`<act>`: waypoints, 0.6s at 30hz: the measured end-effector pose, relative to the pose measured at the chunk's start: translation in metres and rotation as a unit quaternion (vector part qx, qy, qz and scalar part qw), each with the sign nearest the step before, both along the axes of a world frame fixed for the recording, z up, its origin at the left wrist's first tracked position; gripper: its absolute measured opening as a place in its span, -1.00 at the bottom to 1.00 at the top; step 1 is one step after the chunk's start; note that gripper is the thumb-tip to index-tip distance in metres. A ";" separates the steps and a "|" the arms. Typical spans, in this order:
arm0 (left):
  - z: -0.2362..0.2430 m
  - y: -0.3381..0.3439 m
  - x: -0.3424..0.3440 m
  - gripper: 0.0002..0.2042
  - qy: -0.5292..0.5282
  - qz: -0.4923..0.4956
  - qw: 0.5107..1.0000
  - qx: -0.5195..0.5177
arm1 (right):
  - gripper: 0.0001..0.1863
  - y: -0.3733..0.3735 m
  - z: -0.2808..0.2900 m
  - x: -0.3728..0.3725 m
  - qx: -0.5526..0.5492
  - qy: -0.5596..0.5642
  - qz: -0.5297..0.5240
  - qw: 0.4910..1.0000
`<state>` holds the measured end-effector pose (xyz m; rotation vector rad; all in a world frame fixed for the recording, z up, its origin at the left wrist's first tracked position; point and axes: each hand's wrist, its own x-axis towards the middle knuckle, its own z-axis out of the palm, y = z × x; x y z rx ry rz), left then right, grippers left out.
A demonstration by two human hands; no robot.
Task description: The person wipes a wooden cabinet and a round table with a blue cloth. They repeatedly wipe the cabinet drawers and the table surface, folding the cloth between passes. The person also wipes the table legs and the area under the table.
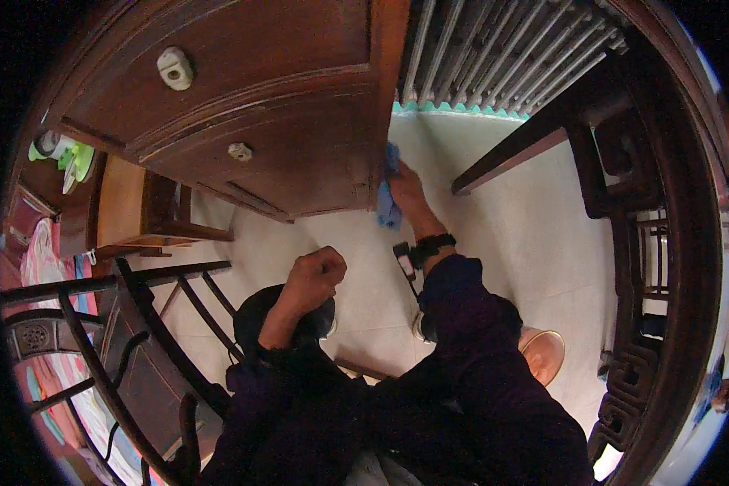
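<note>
My right hand [409, 194] is closed on a blue cloth [390, 209], which lies against the right side edge of a dark brown wooden cabinet [300, 154]. Part of the cloth is hidden behind my fingers. A dark band circles my right wrist. Over my left knee, my left hand [312, 282] is curled into a loose fist, apart from the cabinet, with nothing showing in it. Two pale knobs or fittings, an upper one [175, 68] and a lower one [240, 151], sit on the cabinet's front panels.
A dark slatted wooden chair [170, 356] stands at my left, near a lighter wooden stool [150, 206]. Carved dark furniture [648, 243] rises on the right. Behind the cabinet is a ribbed metal shutter [502, 61]. An orange-brown round bowl [543, 356] sits by my right leg.
</note>
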<state>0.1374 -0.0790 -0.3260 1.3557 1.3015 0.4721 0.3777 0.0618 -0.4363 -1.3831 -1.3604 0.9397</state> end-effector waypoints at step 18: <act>0.000 -0.007 -0.011 -0.94 -0.004 0.066 0.988 0.137 | -0.55 -0.054 -0.049 -0.036 -0.216 0.489 0.064 0.843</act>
